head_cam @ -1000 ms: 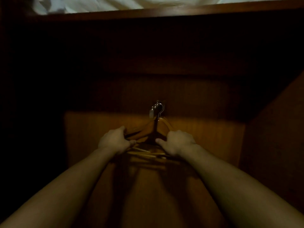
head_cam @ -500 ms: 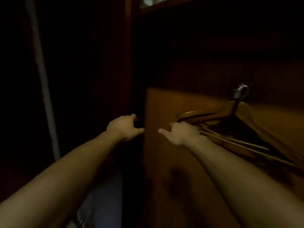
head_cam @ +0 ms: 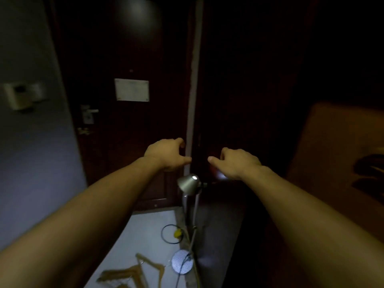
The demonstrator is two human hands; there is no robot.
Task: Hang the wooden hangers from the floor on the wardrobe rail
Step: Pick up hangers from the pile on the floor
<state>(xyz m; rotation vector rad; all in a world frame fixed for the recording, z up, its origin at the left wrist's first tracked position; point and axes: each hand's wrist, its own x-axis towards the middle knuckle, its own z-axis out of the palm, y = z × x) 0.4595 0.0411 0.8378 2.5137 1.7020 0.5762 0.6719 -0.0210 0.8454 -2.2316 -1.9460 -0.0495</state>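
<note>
Wooden hangers (head_cam: 133, 274), left hand (head_cam: 166, 154), right hand (head_cam: 236, 163) loose

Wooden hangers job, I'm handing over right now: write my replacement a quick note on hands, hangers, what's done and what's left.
Left hand: held out in front, fingers loosely curled, holds nothing.
Right hand: likewise out in front and empty.
Wooden hangers: several lie on the pale floor at the bottom of the view, left of the floor lamp.
Wardrobe: at the right edge, dark and blurred; the rail is not visible.
Done: cannot tell how many are hung.
Left: pick up the floor hangers, probably minding the lamp stand, and hang them on the rail.
</note>
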